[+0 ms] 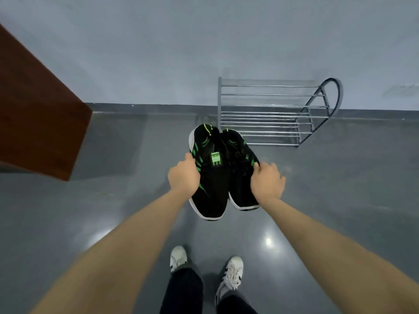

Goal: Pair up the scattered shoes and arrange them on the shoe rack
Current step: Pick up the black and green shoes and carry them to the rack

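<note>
Left shoe (209,177) gripped by left hand (184,175); right shoe (241,168) gripped by right hand (267,181); held side by side above floor (113,211), shoe rack (267,112) beyond.

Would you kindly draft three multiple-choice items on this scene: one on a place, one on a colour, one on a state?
1. Where does the shoe rack stand?
A. Against the wall
B. Beneath the wooden panel
C. Behind the person

2. What accent colour marks the black shoes?
A. Red
B. Green
C. Orange

3. The rack's shelves are:
A. Full
B. Half filled
C. Bare

Answers: A, it stands at the wall's base ahead; B, green stripes show; C, only bare bars show, while the left hand and right hand each grip a shoe.
</note>
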`<action>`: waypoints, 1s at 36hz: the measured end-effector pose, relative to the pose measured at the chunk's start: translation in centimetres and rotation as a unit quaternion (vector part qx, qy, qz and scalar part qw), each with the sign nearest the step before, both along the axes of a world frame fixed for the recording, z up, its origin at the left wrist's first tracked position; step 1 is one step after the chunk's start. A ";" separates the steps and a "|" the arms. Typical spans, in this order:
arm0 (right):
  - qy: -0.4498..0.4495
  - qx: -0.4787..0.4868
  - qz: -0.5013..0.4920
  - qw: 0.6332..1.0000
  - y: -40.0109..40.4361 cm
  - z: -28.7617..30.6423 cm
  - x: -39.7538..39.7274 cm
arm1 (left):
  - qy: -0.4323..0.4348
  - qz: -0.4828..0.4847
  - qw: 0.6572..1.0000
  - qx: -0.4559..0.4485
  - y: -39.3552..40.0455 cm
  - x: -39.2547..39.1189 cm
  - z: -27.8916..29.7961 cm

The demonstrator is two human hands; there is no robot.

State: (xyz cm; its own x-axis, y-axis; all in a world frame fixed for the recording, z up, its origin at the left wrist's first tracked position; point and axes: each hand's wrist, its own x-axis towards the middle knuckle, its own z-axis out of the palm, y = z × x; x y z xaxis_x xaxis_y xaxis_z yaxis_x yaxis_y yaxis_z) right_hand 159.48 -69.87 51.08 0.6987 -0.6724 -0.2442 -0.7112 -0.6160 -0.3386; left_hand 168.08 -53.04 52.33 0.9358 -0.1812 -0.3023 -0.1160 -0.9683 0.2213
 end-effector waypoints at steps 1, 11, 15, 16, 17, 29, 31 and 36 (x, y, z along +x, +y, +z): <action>0.006 0.006 -0.006 1.000 -0.6 -1.6 1.2 | 0.006 0.006 1.000 -0.007 -0.6 1.4 -1.6; 0.024 0.038 -0.070 0.997 -3.0 -18.8 10.8 | 0.045 0.046 0.997 -0.044 -3.4 11.6 -20.2; 0.028 0.056 -0.085 0.994 -2.5 -25.3 12.8 | 0.017 0.000 0.999 -0.037 -2.9 13.9 -26.8; 0.031 0.063 -0.090 0.993 -2.2 -27.3 13.4 | 0.012 -0.014 0.999 -0.029 -2.8 14.6 -28.9; 0.030 0.068 -0.097 0.992 -2.1 -29.4 13.9 | 0.008 -0.032 0.999 -0.019 -2.7 15.3 -31.0; 0.007 0.097 -0.117 0.988 -3.0 -51.6 16.4 | 0.011 -0.071 0.997 -0.002 -2.7 19.8 -53.2; 0.008 0.083 -0.115 0.990 -3.3 -54.4 16.2 | 0.008 -0.074 0.997 -0.018 -2.8 20.2 -56.3; -0.046 0.080 -0.133 0.987 -3.2 -59.6 17.9 | -0.002 -0.044 0.998 -0.053 -3.9 21.2 -61.3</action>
